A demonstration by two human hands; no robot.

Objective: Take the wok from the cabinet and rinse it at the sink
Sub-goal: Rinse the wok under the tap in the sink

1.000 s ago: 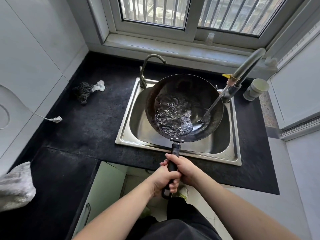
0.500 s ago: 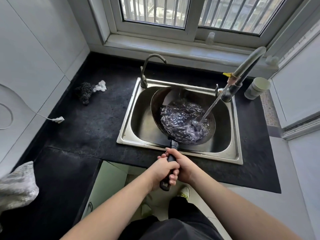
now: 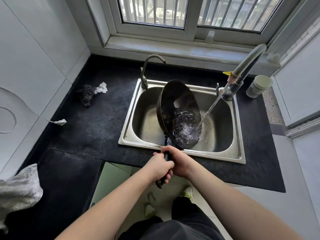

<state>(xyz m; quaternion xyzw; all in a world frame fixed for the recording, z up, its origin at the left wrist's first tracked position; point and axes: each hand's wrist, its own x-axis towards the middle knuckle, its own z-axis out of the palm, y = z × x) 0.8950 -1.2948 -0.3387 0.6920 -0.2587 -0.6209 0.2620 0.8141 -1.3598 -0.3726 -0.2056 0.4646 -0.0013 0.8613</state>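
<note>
I see the black speckled stone countertop (image 3: 90,135) filling most of my view, its left part cut off by the frame at 9 o'clock. Set in it at 2 o'clock is the rectangular stainless steel sink (image 3: 223,153). Inside the basin stands the round black metal wok (image 3: 178,115), tipped steeply onto its edge with its hollow facing 3 o'clock; half a second ago it lay much flatter. Water from the tall grey curved tap (image 3: 249,61) at 1 o'clock strikes the wok's lower rim, and the churning water blurs the bottom of the pan. My left hand (image 3: 160,166) and right hand (image 3: 179,161) are both wrapped tight around the wok's dark handle at centre, hiding most of it. At 10 o'clock lies a dark wire scouring ball (image 3: 85,94).
</note>
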